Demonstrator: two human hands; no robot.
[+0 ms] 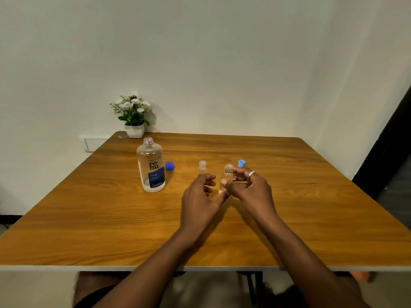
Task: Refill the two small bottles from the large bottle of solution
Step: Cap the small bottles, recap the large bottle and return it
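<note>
— Holding anything at the moment?

— Yes. The right hand (249,187) has a small clear plastic bottle (226,177) pinched between thumb and fingers, its grip closed round the body. The bottle is uncapped, threaded neck up, tilted slightly. There is a pale ring (252,174) on one finger.

— And the other hand?

— The left hand (201,196) is just left of that bottle, fingers loosely curled, grip part open and holding nothing. Whether its thumb touches the bottle's base I cannot tell.

— Where is the second small one?

— The second small bottle (202,167) stands upright on the tabletop (89,207) just beyond the left fingertips, also uncapped. Its lower half is hidden behind the hand. I cannot tell how much liquid is in either small bottle.

— The big one?

— The large bottle (151,166) stands further left, well apart from the hands. It is a clear round cylinder with a screw neck, no cap, and a dark blue label. It seems to hold clear liquid, but I cannot make out the level.

— Caps?

— A dark blue cap (169,166) lies just right of the large bottle. A light blue cap (241,163) stands behind the right hand's fingers.

— The surface?

— Smooth wood grain, warm brown, with a pale edge. At the far left corner sits a white pot of white flowers (133,115).
</note>
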